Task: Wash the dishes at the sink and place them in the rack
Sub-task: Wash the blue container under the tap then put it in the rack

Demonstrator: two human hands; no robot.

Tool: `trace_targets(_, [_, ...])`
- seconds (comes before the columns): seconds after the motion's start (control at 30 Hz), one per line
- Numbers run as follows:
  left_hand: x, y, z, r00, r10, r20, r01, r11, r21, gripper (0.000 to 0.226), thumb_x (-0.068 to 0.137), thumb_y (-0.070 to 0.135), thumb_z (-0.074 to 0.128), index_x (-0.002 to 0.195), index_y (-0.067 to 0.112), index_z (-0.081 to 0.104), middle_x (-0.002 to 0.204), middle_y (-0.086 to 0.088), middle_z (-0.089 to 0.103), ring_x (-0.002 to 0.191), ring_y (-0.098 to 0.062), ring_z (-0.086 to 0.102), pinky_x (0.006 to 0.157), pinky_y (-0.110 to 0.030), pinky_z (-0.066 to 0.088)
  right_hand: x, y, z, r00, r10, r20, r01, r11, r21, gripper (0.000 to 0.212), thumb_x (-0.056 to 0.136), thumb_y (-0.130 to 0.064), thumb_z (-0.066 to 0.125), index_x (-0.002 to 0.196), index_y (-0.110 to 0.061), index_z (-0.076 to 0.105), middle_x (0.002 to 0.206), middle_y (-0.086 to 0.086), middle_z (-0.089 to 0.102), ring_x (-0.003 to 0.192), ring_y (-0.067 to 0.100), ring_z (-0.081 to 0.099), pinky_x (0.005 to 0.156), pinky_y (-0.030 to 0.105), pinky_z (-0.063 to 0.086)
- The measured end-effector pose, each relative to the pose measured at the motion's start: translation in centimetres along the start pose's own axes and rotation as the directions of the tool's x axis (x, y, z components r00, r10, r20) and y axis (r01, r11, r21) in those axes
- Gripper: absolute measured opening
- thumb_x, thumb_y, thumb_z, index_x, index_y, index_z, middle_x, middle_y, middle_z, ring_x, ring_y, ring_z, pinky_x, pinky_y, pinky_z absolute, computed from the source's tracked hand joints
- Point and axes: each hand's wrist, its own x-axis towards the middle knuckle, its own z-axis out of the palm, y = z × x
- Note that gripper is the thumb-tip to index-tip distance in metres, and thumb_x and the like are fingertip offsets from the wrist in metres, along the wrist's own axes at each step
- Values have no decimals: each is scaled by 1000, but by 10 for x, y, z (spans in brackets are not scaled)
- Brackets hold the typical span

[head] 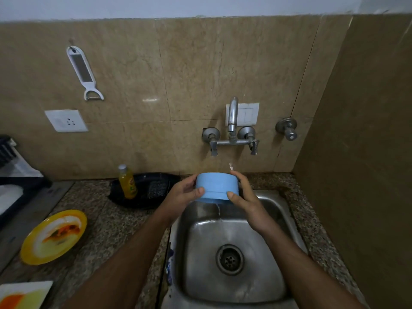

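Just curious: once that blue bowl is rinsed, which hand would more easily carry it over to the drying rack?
Probably the left hand: it already grips the blue bowl, and the rack stands on that side.

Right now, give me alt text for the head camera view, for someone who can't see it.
Both hands, left hand and right hand, hold a blue bowl over a steel sink below a wall tap, water trickling from the bowl. On the counter to the left lie a dirty yellow plate and a yellow bottle.
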Motion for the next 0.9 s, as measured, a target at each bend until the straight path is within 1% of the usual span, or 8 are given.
trace_targets(0.17, [-2,11,4,1000,24,-17,-25,999,-48,97,68,37,79,150,9,36,144,-7,52,127,-21,56,110,-47,42,-5,0,2,995,-41,-87,47,997,67,72,77,-50,66,141,-32,39,142,1,47,125,14,52,100,35,49])
trace_targets(0.33, [-4,16,9,993,95,-64,-99,993,-68,91,70,32,77,148,7,37,143,-7,53,128,-22,55,107,-42,46,-7,-4,-2,984,-110,-141,118,992,48,68,85,-45,64,145,-32,37,144,-3,46,127,12,51,99,31,49])
trace_targets(0.47, [-7,2,14,998,16,-65,-21,997,-75,83,70,35,84,142,16,46,140,-13,55,116,-19,63,98,-38,52,-5,1,-3,998,45,33,-43,997,-58,46,93,-38,63,131,-50,38,132,-15,48,120,5,50,91,15,43])
trace_targets(0.53, [-6,-2,13,995,3,-97,-15,993,-121,82,70,33,84,142,20,47,139,-10,56,117,-19,63,100,-40,51,-3,-3,-6,999,44,30,-41,995,-89,53,89,-51,64,133,-57,35,136,-20,46,125,4,47,100,22,43])
trace_targets(0.6, [-4,2,14,993,1,-120,-17,991,-135,86,66,39,84,142,22,48,136,-8,57,119,-23,62,102,-46,49,1,-3,-10,998,55,34,-52,995,-84,79,79,-68,63,148,-49,29,149,-12,40,133,10,43,109,40,42])
trace_targets(0.7, [-4,4,18,992,-2,-122,-18,986,-166,90,67,40,84,145,21,44,136,-11,55,120,-26,61,104,-50,48,1,-8,-12,998,50,33,-47,994,-95,92,77,-68,61,154,-39,21,155,-7,34,136,10,40,112,44,39])
trace_targets(0.77, [-4,4,19,991,0,-131,-22,986,-165,81,76,31,81,146,20,43,136,-12,55,121,-26,60,104,-50,47,2,-12,-12,999,36,19,-33,993,-114,90,79,-64,61,155,-37,21,156,-8,32,135,8,40,111,38,39])
trace_targets(0.9, [-7,7,21,992,12,-127,-36,981,-189,78,80,25,75,148,18,38,139,-12,53,123,-26,58,106,-50,45,3,-13,-13,1000,-6,4,6,992,-126,80,90,-46,60,156,-30,19,154,-12,32,124,-16,38,96,6,35])
